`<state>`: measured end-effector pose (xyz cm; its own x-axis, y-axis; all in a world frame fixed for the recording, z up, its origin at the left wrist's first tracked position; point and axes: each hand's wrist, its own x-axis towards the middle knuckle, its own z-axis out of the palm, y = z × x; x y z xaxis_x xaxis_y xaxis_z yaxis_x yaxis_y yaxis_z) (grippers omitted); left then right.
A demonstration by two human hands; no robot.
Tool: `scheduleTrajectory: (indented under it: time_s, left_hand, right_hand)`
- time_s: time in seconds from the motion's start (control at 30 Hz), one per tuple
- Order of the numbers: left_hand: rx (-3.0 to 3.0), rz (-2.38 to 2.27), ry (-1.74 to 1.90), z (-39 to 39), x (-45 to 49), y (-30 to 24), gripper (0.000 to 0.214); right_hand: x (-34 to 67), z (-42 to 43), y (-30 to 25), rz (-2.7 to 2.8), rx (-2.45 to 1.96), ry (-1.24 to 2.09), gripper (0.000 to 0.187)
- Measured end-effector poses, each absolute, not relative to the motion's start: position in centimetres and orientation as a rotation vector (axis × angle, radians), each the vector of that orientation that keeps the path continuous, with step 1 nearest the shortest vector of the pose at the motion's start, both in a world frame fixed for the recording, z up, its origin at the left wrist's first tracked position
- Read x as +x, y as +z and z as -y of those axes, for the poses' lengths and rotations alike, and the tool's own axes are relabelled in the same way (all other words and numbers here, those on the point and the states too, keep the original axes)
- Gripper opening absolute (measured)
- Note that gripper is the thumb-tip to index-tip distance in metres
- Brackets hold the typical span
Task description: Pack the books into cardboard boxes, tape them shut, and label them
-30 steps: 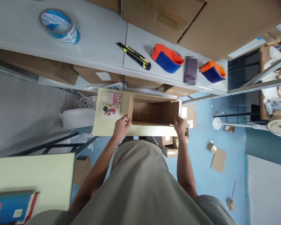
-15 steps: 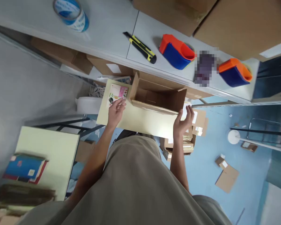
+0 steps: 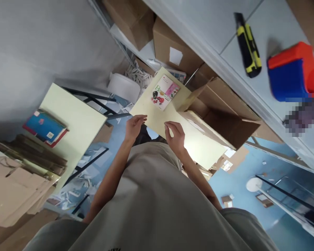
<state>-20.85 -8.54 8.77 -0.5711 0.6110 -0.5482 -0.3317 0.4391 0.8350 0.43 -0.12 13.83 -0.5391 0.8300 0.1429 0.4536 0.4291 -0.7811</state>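
Note:
My left hand [image 3: 135,128] hovers at the near left edge of the pale yellow tabletop [image 3: 204,148], fingers loosely bent and apart, with nothing seen in it. To its right, my right hand [image 3: 175,137] is raised with thumb and fingers parted, also holding nothing. Beyond both hands a white booklet with fruit pictures [image 3: 164,92] lies flat on the tabletop, touched by neither. An open cardboard box [image 3: 209,130] stands on the same surface to the right, its flaps up and its inside in shadow.
On the grey shelf at upper right lie a yellow-black utility knife [image 3: 248,48] and an orange-blue tape dispenser [image 3: 293,73]. A side table [image 3: 86,129] at left bears a blue book [image 3: 45,126] and flattened cardboard [image 3: 15,188]. A white bin [image 3: 123,86] stands behind.
My view has swung left. My right hand has moved away from the box's right end, in toward my left hand. My left hand has drawn back from the booklet.

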Motion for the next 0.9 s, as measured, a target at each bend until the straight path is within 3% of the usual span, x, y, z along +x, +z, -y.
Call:
scheduleTrajectory:
  time_s: [0.27,0.5,0.7,0.9]
  left_hand:
    - [0.164,-1.728,1.305,10.4,-32.9,6.1,0.031]
    - [-0.099,-1.716,1.328,9.9,-42.4,0.8,0.036]
    - [-0.449,-1.545,1.292,6.6,-44.2,-7.5,0.030]
    - [-0.961,-1.468,1.097,3.2,-43.9,-20.5,0.012]
  right_hand:
    - [-13.3,-3.4,10.9,2.234,-1.245,1.005,0.033]
    - [-25.8,-8.6,5.0,2.525,-1.245,1.061,0.031]
    - [-34.3,-14.1,-4.9,2.944,-1.457,1.228,0.032]
    - [-39.2,-17.5,-18.6,3.254,-1.641,1.267,0.036]
